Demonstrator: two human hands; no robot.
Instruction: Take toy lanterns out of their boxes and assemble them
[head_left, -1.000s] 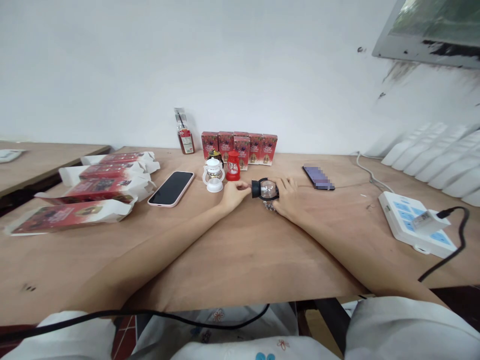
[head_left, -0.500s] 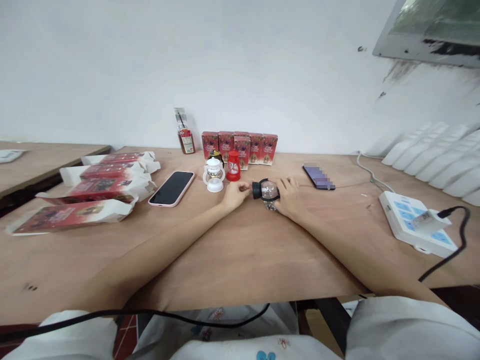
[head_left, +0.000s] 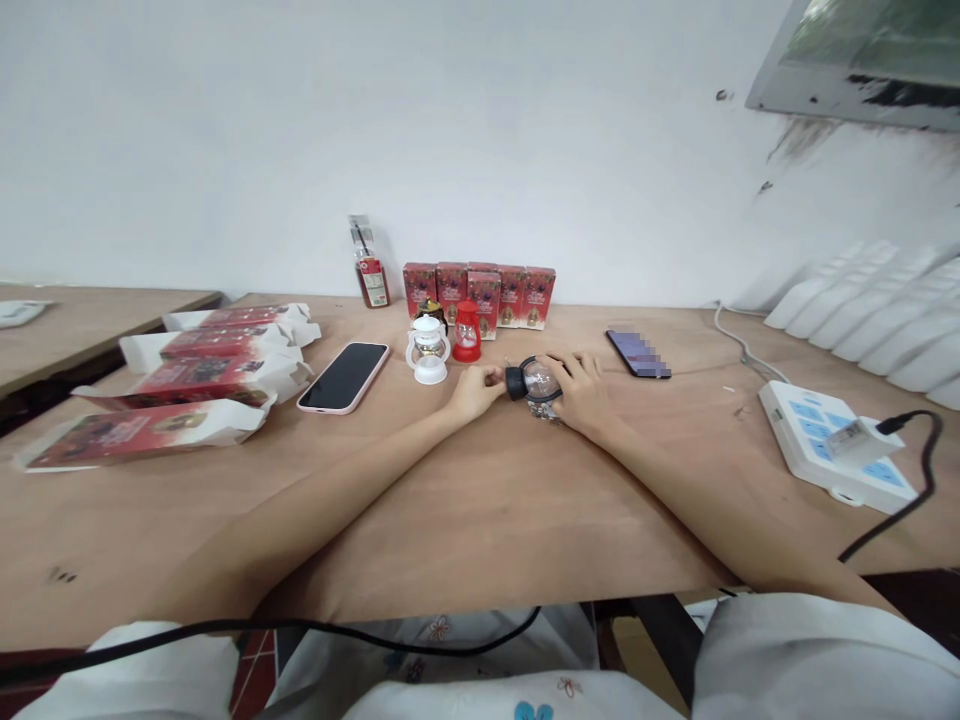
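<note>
My right hand (head_left: 579, 392) is wrapped round a small black toy lantern (head_left: 531, 381) with a clear globe, lying on its side on the wooden table (head_left: 480, 500). My left hand (head_left: 474, 388) is closed in a pinch at the lantern's black end cap. Just beyond my hands stand a white lantern (head_left: 428, 351) and a red lantern (head_left: 466, 332), with a dark one partly hidden behind them. A row of red boxes (head_left: 480, 290) stands against the wall.
A pink-cased phone (head_left: 343, 376) lies left of the lanterns, and a dark phone (head_left: 638, 354) to the right. Several opened red cartons (head_left: 187, 375) lie at the left. A white power strip (head_left: 832, 448) with a black cable sits at the right. A bottle (head_left: 368, 265) stands at the back.
My right hand's fingers have closed further over the black lantern's globe, and the lantern has shifted slightly. My left hand stays at its cap.
</note>
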